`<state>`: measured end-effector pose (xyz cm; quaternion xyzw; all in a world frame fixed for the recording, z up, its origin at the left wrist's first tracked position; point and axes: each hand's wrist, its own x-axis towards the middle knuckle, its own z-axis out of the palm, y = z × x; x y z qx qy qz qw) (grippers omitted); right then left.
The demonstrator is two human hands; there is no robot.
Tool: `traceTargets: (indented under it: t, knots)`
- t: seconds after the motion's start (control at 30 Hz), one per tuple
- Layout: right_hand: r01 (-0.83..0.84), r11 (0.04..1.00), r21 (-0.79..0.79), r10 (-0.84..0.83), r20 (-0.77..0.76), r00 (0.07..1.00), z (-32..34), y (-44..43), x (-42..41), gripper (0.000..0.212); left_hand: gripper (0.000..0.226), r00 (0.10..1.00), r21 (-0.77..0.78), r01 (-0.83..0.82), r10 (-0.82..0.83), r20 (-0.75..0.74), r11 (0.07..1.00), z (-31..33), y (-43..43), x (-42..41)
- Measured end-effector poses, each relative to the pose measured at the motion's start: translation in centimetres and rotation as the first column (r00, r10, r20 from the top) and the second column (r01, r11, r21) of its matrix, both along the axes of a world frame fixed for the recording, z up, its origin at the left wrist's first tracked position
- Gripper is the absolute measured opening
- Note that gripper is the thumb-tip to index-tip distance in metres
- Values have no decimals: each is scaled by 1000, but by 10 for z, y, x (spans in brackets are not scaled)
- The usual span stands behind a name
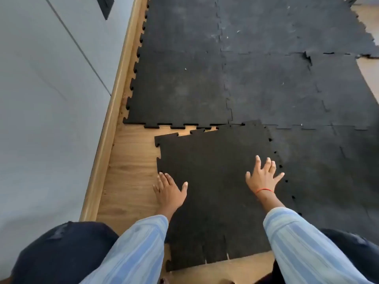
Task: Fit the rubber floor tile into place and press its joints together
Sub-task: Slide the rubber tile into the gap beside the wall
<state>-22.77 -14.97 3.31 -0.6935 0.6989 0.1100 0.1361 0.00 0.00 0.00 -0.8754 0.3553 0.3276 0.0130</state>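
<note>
The tile [215,181] lies skewed, far corner overlapping laid tiles [184,89]. The right hand [263,175] spreads flat on top, the left hand [169,191] open at its left edge, evidently to square it.

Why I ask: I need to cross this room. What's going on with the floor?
A person's left hand and right hand rest flat on a loose black rubber puzzle-edged floor tile. It lies skewed, its far corner overlapping the laid black rubber tiles, light wooden floor showing beside it. Joints aren't locked yet.
</note>
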Motion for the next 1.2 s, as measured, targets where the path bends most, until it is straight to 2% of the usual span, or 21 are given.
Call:
traceTargets:
  t: [0.1, 0.23, 0.33, 0.53, 0.7, 0.9, 1.07, 1.2]
  knots:
    - [68, 992, 111, -64, -39, 997, -16, -17, 3, 79, 95, 995, 62, -92, 95, -41, 994, -21, -4, -6]
    - [187, 962, 200, -176, -71, 982, -28, -31, -16, 97, 103, 980, -14, -199, 199, -6, 980, -32, -13, -10]
    - [271, 930, 248, -260, -79, 962, -25, -43, -38, 102, 105, 956, -57, -293, 293, -3, 954, -36, -22, -9]
    - [308, 897, 316, -318, -22, 948, -26, -47, -63, 119, 99, 849, -137, -528, 520, -88, 838, -42, -31, -1]
    - [338, 897, 285, -357, 17, 934, -32, -52, -63, 120, 92, 753, -130, -657, 639, -155, 743, -42, -32, 12]
    - [402, 888, 223, -419, 31, 907, -33, -52, -65, 118, 77, 678, -110, -727, 684, -270, 678, -48, -29, 25]
    - [442, 887, 135, -451, 46, 891, -24, -53, -65, 112, 77, 600, -126, -791, 720, -349, 598, -46, -32, 28]
    - [488, 865, 112, -498, 80, 864, -16, -52, -62, 118, 71, 589, -186, -807, 736, -334, 561, -36, -34, 33]
